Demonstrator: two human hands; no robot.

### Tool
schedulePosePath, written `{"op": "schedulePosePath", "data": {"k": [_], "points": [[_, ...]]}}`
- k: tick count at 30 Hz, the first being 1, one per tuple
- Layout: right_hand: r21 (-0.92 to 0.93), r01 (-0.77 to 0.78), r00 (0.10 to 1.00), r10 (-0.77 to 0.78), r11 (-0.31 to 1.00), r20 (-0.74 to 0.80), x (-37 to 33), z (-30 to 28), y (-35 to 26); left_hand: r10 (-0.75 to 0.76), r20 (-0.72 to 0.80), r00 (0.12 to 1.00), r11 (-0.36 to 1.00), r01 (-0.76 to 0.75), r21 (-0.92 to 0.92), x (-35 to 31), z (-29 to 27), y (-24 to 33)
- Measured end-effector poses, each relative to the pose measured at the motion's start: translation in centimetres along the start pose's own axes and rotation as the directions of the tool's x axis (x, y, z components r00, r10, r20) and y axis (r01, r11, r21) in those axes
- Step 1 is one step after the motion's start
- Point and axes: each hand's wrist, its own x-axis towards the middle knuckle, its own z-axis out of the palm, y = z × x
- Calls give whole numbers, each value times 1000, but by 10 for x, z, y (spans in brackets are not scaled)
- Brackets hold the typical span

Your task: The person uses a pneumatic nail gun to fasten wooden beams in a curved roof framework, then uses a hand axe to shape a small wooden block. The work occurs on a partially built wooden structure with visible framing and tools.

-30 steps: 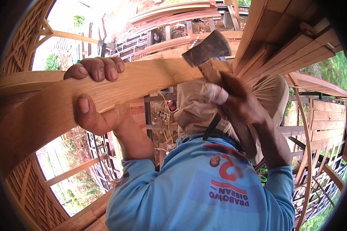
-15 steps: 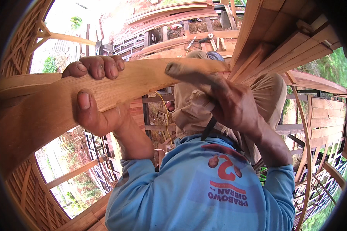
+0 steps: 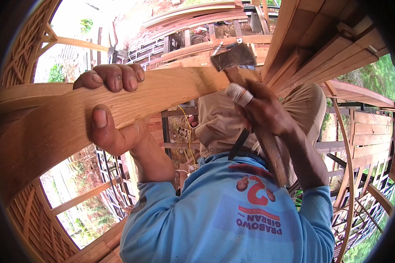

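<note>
A curved wooden plank (image 3: 118,109) runs across the middle of the view, from the lower left edge up toward the stacked timber at the upper right, and it is held at about head height in front of the person. The left hand (image 3: 112,107) is closed around the plank: four fingers curl over its top edge, the thumb presses flat against its near face, and the forearm descends from there into a blue sleeve (image 3: 158,206). The right hand (image 3: 263,111) is wrapped tight around the wooden handle of a hatchet (image 3: 250,96); one finger of this hand carries a white bandage. The grey metal head of the hatchet lies against the upper right end of the plank, just where the plank meets a stack of boards (image 3: 320,44) that slopes up to the right. The handle passes down through the fist and ends beside the right forearm. Below both hands are the blue shirt (image 3: 232,219) and beige trousers (image 3: 215,122) of the person. Around the plank stands a curved wooden frame: lattice panels (image 3: 26,52) at the left, slatted rails (image 3: 368,131) at the right, and more bent timber (image 3: 193,13) lying on the ground beyond.
</note>
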Motion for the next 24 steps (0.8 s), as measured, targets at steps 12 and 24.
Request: {"op": "schedulePosePath", "data": {"k": [12,24], "points": [[-789,441,717,-697,428,23,-8,15,7,-27,-2,1000,999,26,-26,0,-3,2],[-328,157,980,-187,932,-64,-1,-5,9,-2,-12,1000,1000,2,-23,-2,0,-2]]}}
